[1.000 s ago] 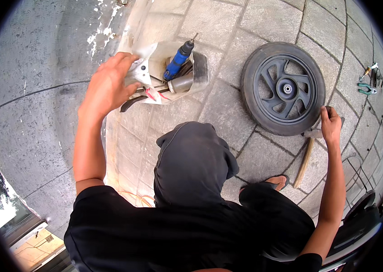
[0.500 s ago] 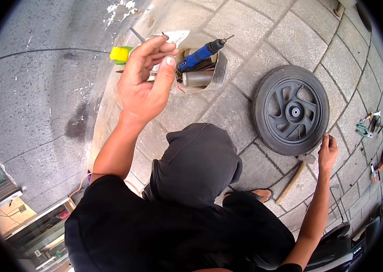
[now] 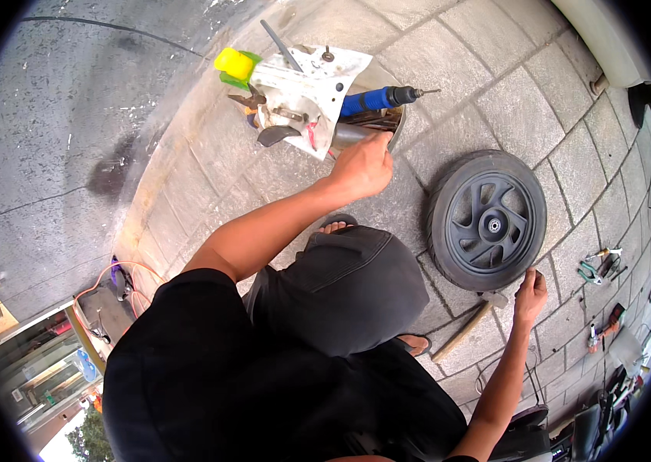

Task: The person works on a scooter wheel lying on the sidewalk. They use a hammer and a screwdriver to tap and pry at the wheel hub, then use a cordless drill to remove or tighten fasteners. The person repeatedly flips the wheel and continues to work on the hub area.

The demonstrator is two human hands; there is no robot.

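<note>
Person crouched on grey stone paving point(image 3: 495, 100), knees drawn up, seen from above. Left hand point(image 3: 362, 165) reaches forward to a tool bucket point(image 3: 387, 123) crammed with gear: a blue-handled power tool point(image 3: 375, 100) lying across the top, pliers point(image 3: 248, 100), a yellow and green piece point(image 3: 234, 65), a white sheet or flap point(image 3: 302, 85) draped over the lot. The hand is loosely curled with the fingers dipped at the bucket's near edge; whether it has closed on anything inside I cannot tell, as the fingertips are hidden behind the knuckles. Right hand point(image 3: 530, 292) is down on the paving just beside a black wheel point(image 3: 489, 219) that lies flat, hub up, to the person's right. That hand looks partly closed, fingertips pointing toward the tyre's lower edge; whether it grips something small cannot be made out. A wooden-handled hammer point(image 3: 464, 331) lies on the stones just left of that hand, head near the tyre. More pliers and small hand tools point(image 3: 599, 266) scattered further right. Judgement: this reads as the tool-picking step, the wheel waiting while the left hand searches the bucket. The next move would call for a sure grip on one item among tangled handles, lifted clear without snagging the rest, then carried across to the wheel.
</note>
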